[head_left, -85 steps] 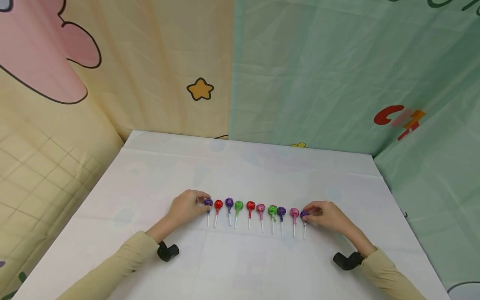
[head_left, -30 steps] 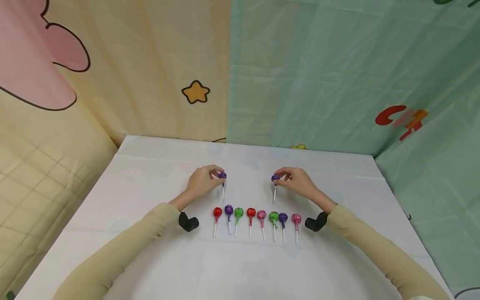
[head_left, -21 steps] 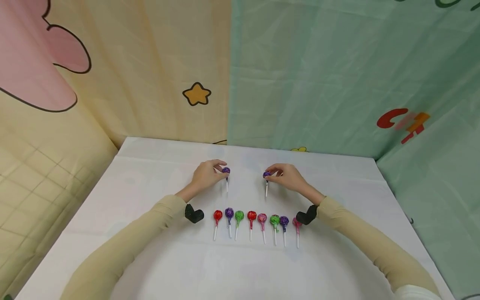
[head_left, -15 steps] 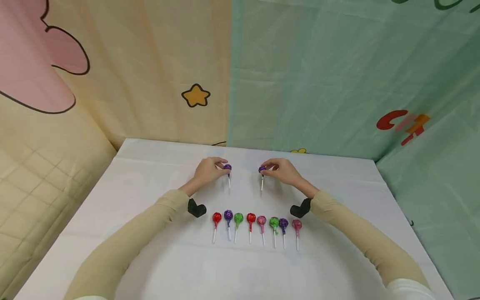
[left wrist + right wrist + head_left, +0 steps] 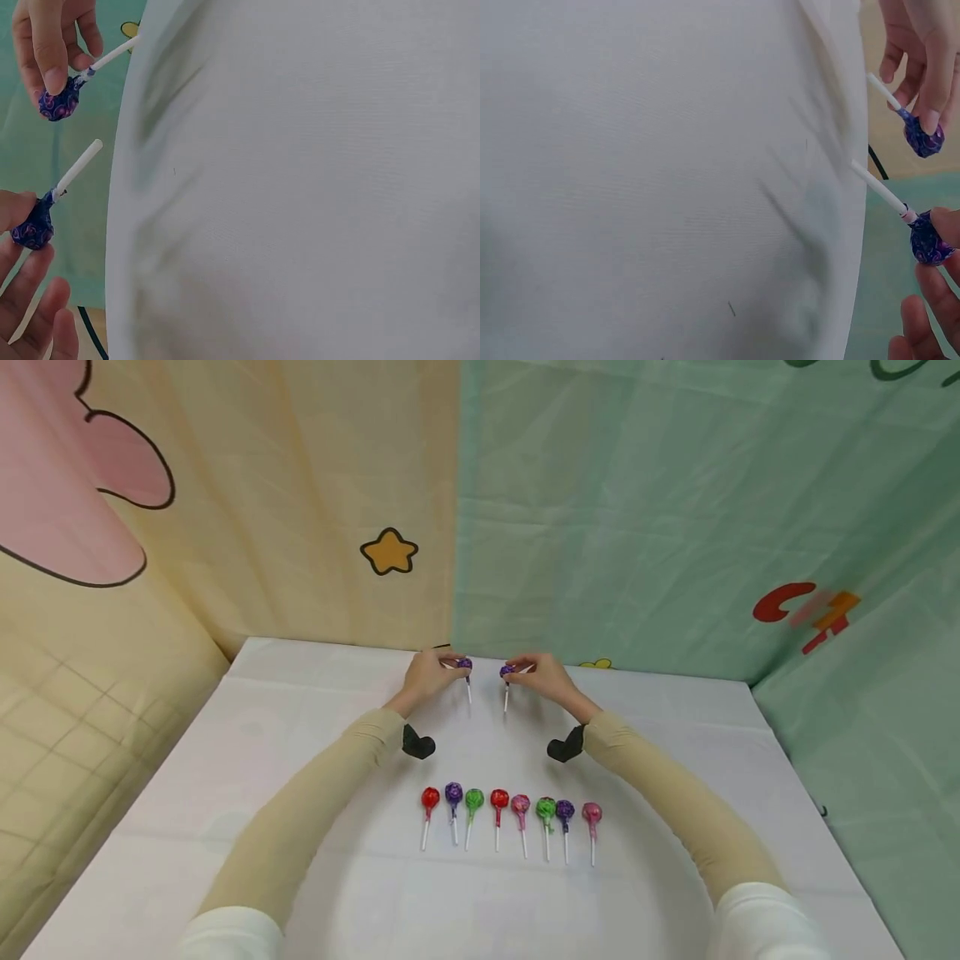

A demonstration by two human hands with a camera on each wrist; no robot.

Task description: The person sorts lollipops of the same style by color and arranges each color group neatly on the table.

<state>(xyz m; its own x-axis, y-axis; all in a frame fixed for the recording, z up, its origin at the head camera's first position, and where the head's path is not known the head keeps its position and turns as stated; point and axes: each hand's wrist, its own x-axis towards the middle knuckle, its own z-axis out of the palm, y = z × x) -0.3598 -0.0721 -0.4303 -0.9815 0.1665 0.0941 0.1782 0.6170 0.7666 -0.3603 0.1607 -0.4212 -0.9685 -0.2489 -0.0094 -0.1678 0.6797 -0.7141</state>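
Note:
Near the table's far edge, the left hand (image 5: 429, 677) pinches a purple lollipop (image 5: 465, 665) by its wrapped head, stick pointing down. Just to its right, the right hand (image 5: 549, 678) pinches another purple lollipop (image 5: 507, 672) the same way. A small gap separates the two sweets. In the left wrist view, the left hand (image 5: 30, 300) has thumb and fingertip on its lollipop (image 5: 34, 225), other fingers loose. The right wrist view shows the right hand (image 5: 930, 307) gripping its lollipop (image 5: 930, 240) between thumb and finger.
Several lollipops lie in a row nearer the front, from a red one (image 5: 430, 798) at the left to a pink one (image 5: 592, 812) at the right, sticks towards the front. The white-covered table (image 5: 480, 910) meets printed curtains (image 5: 600, 527) behind and at both sides.
Both purple lollipops were lifted from the ends of the row, carried towards the far edge and brought closer together. The other lollipops keep their order in the row.

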